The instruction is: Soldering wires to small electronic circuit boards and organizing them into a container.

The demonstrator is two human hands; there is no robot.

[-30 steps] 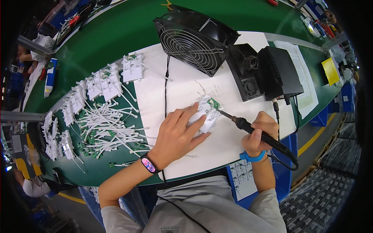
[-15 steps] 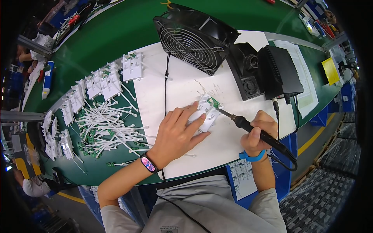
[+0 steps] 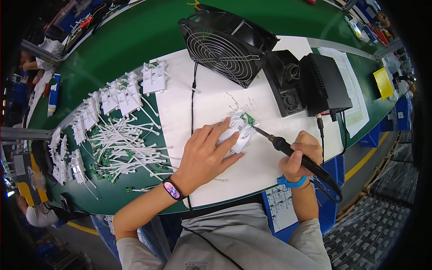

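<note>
A white plastic housing (image 3: 245,136) lies on the white sheet, with a small green circuit board (image 3: 249,119) at its far end. My left hand (image 3: 203,155) holds the housing down from the left, fingers laid across it and thumb at its near edge. In my right hand (image 3: 299,157) is a black soldering iron (image 3: 282,145), gripped like a pen. Its tip points left and meets the right side of the housing beside the board; whether it touches the board itself I cannot tell.
A black fan (image 3: 225,49) stands beyond the housing, with a black soldering station (image 3: 326,85) and iron stand (image 3: 288,101) to its right. White cables (image 3: 126,146) with green boards are heaped at left, near rows of white housings (image 3: 154,77). The sheet (image 3: 216,180) covers the green table (image 3: 108,189).
Both hands, the housing and the soldering iron stay almost in place. The iron's rear end and its cord have shifted slightly.
</note>
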